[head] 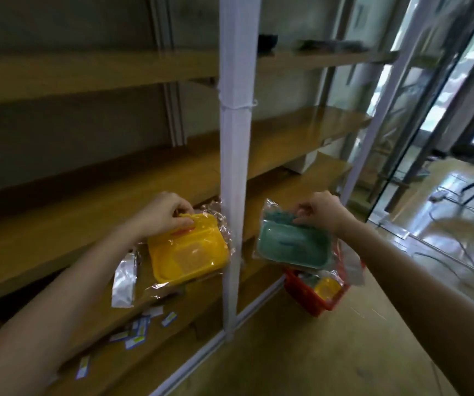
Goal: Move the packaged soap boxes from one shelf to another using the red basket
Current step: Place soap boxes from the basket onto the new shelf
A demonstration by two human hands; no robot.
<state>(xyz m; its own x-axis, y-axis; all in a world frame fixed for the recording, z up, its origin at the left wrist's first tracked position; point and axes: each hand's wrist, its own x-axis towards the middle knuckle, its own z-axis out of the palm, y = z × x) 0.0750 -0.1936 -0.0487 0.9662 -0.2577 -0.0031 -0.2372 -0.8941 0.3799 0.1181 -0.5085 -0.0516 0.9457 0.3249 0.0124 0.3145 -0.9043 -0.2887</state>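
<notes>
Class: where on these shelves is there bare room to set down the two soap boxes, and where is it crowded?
Bare: the wide board left of the white post; the glossy board right of the post, higher up. Crowded: the lower board under the yellow soap box, with the silver packet and small packets; the red basket, holding boxes.

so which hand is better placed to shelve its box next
Left: the left hand holds the yellow box over the shelf, while the right hand holds the green box above the red basket.
</notes>
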